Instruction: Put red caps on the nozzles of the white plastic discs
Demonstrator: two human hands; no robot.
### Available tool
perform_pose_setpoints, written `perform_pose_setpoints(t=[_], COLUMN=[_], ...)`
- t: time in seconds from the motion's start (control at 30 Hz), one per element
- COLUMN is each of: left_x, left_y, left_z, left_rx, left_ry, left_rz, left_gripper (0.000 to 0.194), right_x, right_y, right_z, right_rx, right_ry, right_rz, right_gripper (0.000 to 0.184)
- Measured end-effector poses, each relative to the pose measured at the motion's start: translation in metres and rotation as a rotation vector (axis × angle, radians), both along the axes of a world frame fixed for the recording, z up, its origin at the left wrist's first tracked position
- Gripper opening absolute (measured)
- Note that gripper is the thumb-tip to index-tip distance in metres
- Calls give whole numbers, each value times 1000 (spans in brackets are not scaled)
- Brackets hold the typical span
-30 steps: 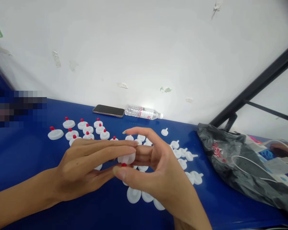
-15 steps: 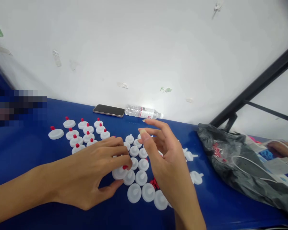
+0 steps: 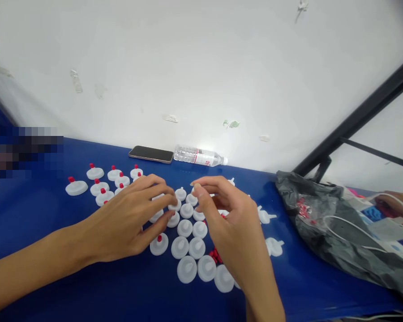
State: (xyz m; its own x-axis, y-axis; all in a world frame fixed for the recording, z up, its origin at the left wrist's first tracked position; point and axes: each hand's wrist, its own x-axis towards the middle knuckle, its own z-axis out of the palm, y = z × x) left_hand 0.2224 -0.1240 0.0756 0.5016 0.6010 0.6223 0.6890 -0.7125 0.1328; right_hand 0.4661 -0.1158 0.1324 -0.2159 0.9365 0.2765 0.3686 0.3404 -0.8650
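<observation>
Round white plastic nozzle caps (image 3: 187,269) stand in rows on the blue table, their bare spouts pointing up. My left hand (image 3: 130,219) reaches over them from the left with thumb and fingers apart, its fingertips by a white cap (image 3: 172,219) with a red tip. Below that hand stands another red-tipped cap (image 3: 159,244), apart from the fingers. My right hand (image 3: 230,214) hovers over the right part of the rows, thumb and fingertips close together. Whatever they may pinch is hidden. Small red tips (image 3: 215,256) lie in a pile beside its wrist.
Red-tipped caps (image 3: 76,187) stand at the left. A phone (image 3: 151,154) and a water bottle (image 3: 201,156) lie by the wall. Loose white caps (image 3: 274,247) lie right of my right hand. A dark plastic bag (image 3: 336,250) holds red pieces; another person's hand (image 3: 401,203) is behind it.
My left hand has left one red-tipped cap and moved slightly up and left, now near another. My right hand's fingers have drawn closer together.
</observation>
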Motion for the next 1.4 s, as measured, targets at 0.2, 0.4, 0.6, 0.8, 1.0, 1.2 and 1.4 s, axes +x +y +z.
perform_pose_setpoints(t=[0.2,0.4,0.6,0.8,1.0,1.2,1.4], left_x=[-7,-2,-5,-7,-1,6,9], left_y=[4,4,14,17,10,5,1], left_z=[-17,-18,-25,-26,-17,-9,-7], left_rx=[-103,-109,-70,-68,-35,12,-39], left_ry=[39,27,-4,-51,-153,-225,-241], left_rz=[108,111,112,88,53,3,44], left_gripper=[45,43,39,33,22,27,35], right_x=[33,53,39,36,38,40,37], right_y=[21,36,33,32,30,31,29], right_z=[-10,-23,-18,-12,-12,-17,-12], right_rx=[-139,-153,-195,-251,-277,-245,-167], right_ry=[-676,-819,-857,-860,-873,-887,-595], right_rz=[-118,-65,-75,-103,-147,-96,-85], right_gripper=[24,27,28,24,21,26,21])
